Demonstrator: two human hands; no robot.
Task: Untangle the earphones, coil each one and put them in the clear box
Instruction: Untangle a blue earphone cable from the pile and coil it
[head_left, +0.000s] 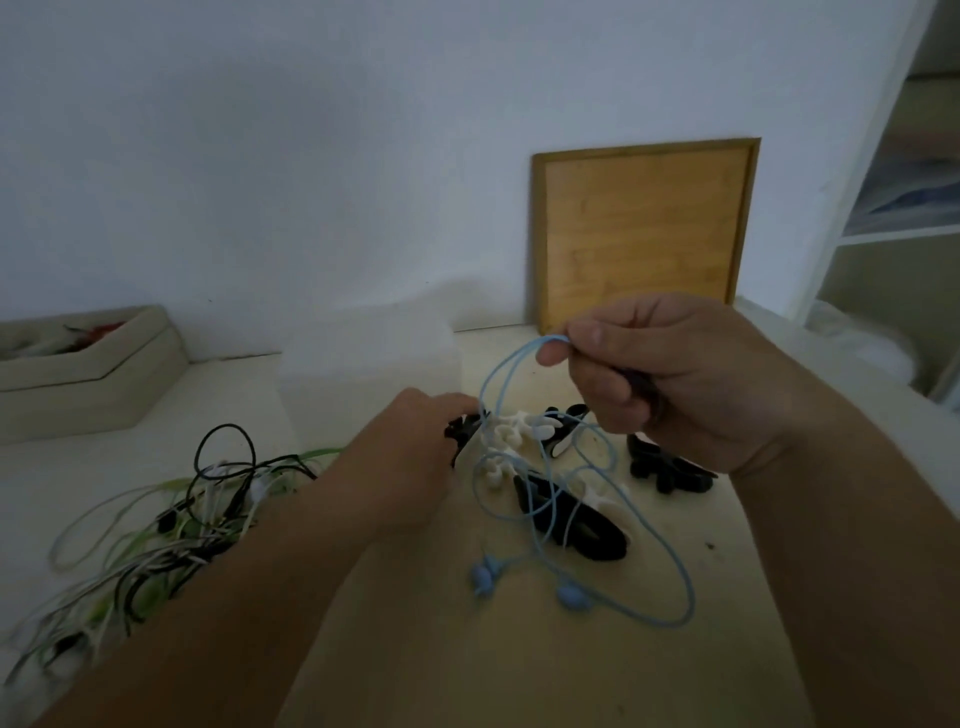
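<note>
You are at a pale desk (395, 649) in a plain, home-like room: white wall (311, 156), a wooden board (641, 234) leaning against it, white shelves (893, 239) at right, a beige storage bin (88, 374) at left.

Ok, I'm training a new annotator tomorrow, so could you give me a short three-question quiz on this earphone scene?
1. True or false: the left hand holds the blue earphones up by the cable.
2. What leans against the wall? A) wooden board B) mirror C) laptop
3. Fill in: the tangle of green, white and black earphones lies on the person's ___ side.

Key: 1 false, the right hand pinches the cable; 2 A; 3 left.
</note>
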